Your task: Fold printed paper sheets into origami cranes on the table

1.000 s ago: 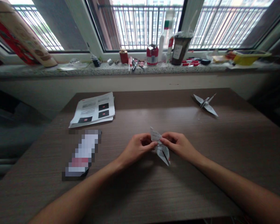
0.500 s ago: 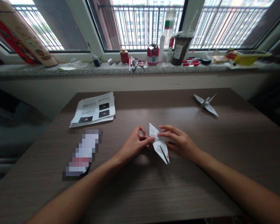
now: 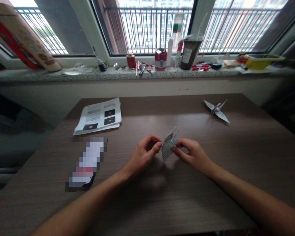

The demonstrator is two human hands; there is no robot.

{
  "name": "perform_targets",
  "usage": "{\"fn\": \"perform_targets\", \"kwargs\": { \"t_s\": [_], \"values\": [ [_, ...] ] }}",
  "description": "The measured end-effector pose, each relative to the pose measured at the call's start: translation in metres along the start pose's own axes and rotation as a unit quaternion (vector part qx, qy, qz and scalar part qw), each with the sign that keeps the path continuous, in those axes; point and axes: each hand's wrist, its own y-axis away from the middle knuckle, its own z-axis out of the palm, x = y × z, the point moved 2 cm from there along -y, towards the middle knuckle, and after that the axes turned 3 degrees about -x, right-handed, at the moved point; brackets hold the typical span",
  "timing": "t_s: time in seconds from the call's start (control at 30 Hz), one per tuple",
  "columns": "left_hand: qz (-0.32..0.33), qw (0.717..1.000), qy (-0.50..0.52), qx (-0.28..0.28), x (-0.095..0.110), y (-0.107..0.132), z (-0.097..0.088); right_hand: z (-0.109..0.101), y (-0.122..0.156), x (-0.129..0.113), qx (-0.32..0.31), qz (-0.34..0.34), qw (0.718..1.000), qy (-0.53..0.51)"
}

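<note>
A small folded piece of printed paper [image 3: 168, 146] is held up just above the table, tilted, with creased flaps and pointed corners. My right hand [image 3: 191, 152] pinches its right side between thumb and forefinger. At the paper's left edge are the thumb and forefinger of my left hand [image 3: 146, 152], closed together at the tips; its other fingers curl behind and are partly hidden. Far right on the table rests a folded paper crane [image 3: 216, 109] with spread wings.
A stack of printed sheets [image 3: 100, 114] lies at the back left, a pixelated phone [image 3: 88, 162] in front of it. Along the granite windowsill [image 3: 83, 77] stand a red can [image 3: 160, 59], a bottle [image 3: 176, 42], a dark drink cup [image 3: 190, 52] and small items.
The folded paper has been turned, from a long diamond pointing toward me to a shorter shape standing more upright. My right fingers, spread before, now pinch its right side.
</note>
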Motion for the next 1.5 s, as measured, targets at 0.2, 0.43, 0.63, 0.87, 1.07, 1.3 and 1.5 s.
{"fn": "perform_targets", "kwargs": {
  "t_s": [0.2,0.43,0.63,0.87,1.07,1.3,1.5],
  "values": [
    [-0.009,1.0,0.023,-0.019,-0.003,0.001,0.006,0.007,0.0,0.003,-0.061,0.051,0.995,-0.064],
    [-0.042,0.999,0.033,-0.011,-0.009,0.0,0.007,0.01,0.0,0.005,-0.073,0.078,0.99,-0.088],
    [-0.049,0.998,0.045,-0.006,-0.01,-0.002,0.007,0.011,-0.001,0.007,-0.072,0.091,0.988,-0.098],
    [-0.041,0.998,0.023,-0.036,-0.01,0.0,0.013,0.011,-0.003,0.006,-0.022,0.103,0.98,-0.17],
    [-0.048,0.998,0.011,-0.048,-0.01,0.002,0.017,0.007,-0.005,0.005,0.034,0.129,0.97,-0.201],
    [-0.042,0.998,0.019,-0.053,-0.009,-0.001,0.017,0.006,-0.005,0.002,0.02,0.135,0.973,-0.184],
    [-0.042,0.995,0.086,-0.037,-0.011,-0.005,0.014,0.013,-0.004,0.001,-0.027,0.129,0.974,-0.183]
  ]
}}
